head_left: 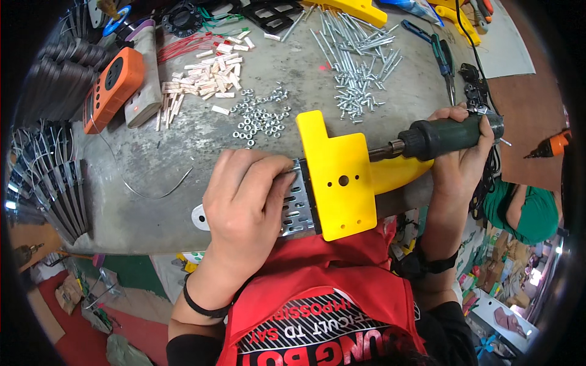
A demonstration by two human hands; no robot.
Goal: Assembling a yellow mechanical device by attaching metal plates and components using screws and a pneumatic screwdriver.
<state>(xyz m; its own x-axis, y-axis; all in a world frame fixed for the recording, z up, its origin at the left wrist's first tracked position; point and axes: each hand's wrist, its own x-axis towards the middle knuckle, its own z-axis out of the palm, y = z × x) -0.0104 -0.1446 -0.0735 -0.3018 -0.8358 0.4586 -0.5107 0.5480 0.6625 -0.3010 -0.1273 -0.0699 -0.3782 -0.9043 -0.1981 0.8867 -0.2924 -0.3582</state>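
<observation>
A yellow plastic part (342,207), with a flat plate, several holes and a curved arm, stands in front of me near the table's front edge. Against its left side lies a slotted metal plate (298,207). My left hand (247,198) is closed on the metal plate's upper edge, its fingertips partly hidden behind it. Wrapped in my right hand (461,161) is a dark green electric screwdriver (436,139), held level and pointing left. Its bit meets the yellow part's upper right side; the contact point is hidden.
Small nuts (259,119), long screws (360,67) and white blocks (223,70) lie in piles farther back. An orange multimeter (116,85) sits at the left, beside stacked dark metal strips (58,183). Pliers (444,61) lie back right. A person in green (525,210) is beyond the table.
</observation>
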